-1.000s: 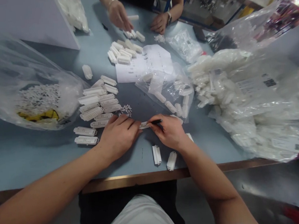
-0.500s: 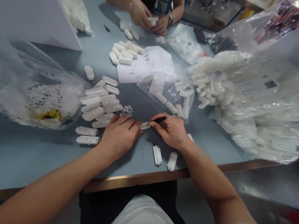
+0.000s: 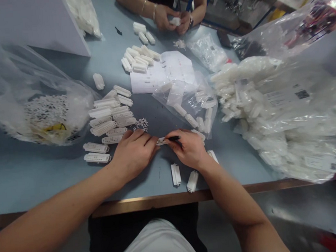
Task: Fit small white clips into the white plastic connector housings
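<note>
My left hand (image 3: 136, 149) is closed on the left end of a small white plastic housing (image 3: 161, 141) lying at the table's front middle. A slim black pen-like tool (image 3: 174, 138) sits pinched in my right hand (image 3: 186, 145), its tip hidden by the fingers over the housing's right end. Beside my left hand lie rows of white slotted housings (image 3: 103, 127) and a small heap of tiny white pieces (image 3: 141, 124). Two white housings, one of them upright-lying (image 3: 176, 174) and one tilted (image 3: 193, 181), rest below my right hand.
Clear bags bulge on the left (image 3: 46, 111) and right (image 3: 285, 114). Across the table, a co-worker's hands (image 3: 169, 20) hold a white part. Paper sheets (image 3: 144, 81), a bag of white parts (image 3: 189, 105) and a pile of white housings (image 3: 140, 58) lie mid-table.
My right hand and the black tool have shifted slightly left over the housing. My left hand stays in place. The co-worker's hands have turned their white part.
</note>
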A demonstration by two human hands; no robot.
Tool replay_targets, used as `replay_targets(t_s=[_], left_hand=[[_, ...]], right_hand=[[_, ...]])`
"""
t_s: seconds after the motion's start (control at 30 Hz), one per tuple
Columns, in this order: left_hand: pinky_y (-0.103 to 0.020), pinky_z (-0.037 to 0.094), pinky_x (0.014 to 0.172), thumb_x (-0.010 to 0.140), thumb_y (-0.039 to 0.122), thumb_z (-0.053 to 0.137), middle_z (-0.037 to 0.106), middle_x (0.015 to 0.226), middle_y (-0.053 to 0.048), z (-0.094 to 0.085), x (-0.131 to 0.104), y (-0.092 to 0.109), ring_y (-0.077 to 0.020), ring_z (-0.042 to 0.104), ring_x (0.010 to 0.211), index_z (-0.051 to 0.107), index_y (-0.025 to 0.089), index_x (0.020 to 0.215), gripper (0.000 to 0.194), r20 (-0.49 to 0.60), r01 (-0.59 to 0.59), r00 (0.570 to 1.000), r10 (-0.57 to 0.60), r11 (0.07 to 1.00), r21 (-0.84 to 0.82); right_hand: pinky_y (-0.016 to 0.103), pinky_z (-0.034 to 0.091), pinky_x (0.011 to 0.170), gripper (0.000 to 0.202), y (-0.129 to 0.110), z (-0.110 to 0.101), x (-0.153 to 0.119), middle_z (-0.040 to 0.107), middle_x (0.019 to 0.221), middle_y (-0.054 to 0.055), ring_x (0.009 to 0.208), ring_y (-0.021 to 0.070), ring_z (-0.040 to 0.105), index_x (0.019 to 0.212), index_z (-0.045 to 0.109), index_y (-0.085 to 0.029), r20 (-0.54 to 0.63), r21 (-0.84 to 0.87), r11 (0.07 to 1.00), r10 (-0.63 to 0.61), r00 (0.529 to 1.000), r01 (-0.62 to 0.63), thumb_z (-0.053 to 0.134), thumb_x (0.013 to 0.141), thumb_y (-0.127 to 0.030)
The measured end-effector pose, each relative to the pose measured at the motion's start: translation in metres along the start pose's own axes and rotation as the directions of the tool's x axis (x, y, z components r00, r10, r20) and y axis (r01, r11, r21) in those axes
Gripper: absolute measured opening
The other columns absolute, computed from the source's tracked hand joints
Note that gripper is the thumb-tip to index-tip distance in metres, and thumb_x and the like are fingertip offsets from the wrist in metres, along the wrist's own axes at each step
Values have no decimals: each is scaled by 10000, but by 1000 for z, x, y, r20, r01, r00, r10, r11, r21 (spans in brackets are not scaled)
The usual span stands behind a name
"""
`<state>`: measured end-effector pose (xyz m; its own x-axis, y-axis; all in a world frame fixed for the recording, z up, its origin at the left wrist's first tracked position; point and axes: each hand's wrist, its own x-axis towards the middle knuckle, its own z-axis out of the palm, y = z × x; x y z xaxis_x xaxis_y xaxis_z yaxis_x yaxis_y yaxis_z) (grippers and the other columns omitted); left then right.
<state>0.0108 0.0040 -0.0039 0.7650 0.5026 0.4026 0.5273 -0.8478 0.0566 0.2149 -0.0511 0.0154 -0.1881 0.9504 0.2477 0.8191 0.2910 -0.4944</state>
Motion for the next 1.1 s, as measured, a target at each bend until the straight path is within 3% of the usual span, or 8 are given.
replay_targets(t_s=[0.1,0.27,1.1], left_hand=[[-424,467,740,970,360,591,716,833,-63,-1,-1,-1,-269,628,866,714,174,1022,229,-3,-4,1000,4,1000,10],[-413,468,729,972,365,588,709,816,-62,-1,-1,-1,-261,629,860,716,178,1006,229,-18,-7,1000,8,1000,18],[-423,467,732,970,359,591,710,805,-63,-3,0,0,-271,626,859,719,170,1002,230,12,-5,1000,5,1000,-1]], right_hand=[[289,525,754,123,1,-1,0,761,858,37,807,189,715,968,684,-220,-2,26,999,29,1000,-29,570,970,-266],[267,537,713,117,0,-3,-2,769,885,25,766,171,721,965,701,-231,-100,93,989,120,988,-111,609,957,-304],[293,546,737,114,-1,0,-2,768,882,34,802,191,723,980,688,-229,-62,57,997,58,996,-54,592,966,-290]])
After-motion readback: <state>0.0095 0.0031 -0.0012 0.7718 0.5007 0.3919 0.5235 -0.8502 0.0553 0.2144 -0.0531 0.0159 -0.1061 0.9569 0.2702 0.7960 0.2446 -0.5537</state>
